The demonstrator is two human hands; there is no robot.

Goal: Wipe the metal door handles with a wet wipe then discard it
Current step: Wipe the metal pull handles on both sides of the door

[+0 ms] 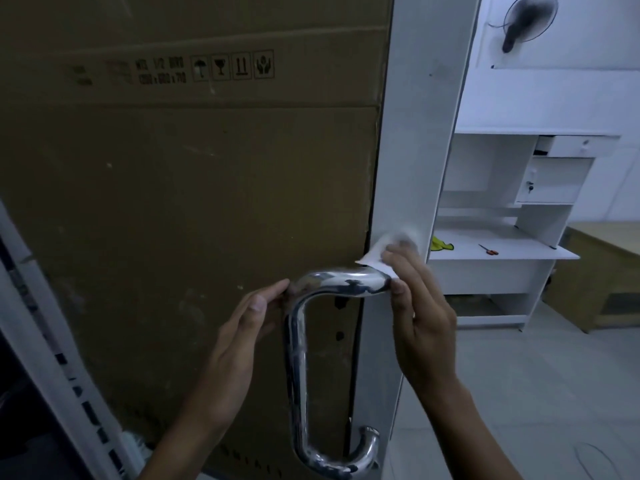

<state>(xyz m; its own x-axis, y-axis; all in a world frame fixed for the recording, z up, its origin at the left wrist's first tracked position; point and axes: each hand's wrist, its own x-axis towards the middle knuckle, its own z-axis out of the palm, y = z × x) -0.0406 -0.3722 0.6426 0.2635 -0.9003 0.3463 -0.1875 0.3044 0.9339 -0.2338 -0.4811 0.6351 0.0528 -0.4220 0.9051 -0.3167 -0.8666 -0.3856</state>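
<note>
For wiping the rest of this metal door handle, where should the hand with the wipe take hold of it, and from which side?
Probably the long vertical bar of the metal door handle, approached from the front with the wet wipe wrapped around it. The bar stands clear of the door, so fingers can close a full grip behind it. The right hand now presses the wipe at the upper mount; the left hand steadies the upper bend.

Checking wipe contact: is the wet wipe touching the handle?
Touching. Head view: the right hand presses the wet wipe onto the handle at its upper bend.

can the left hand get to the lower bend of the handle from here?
Probably yes. The left hand rests at the handle's top corner, and the bar below it down to the bend is bare, with nothing in between.
</note>
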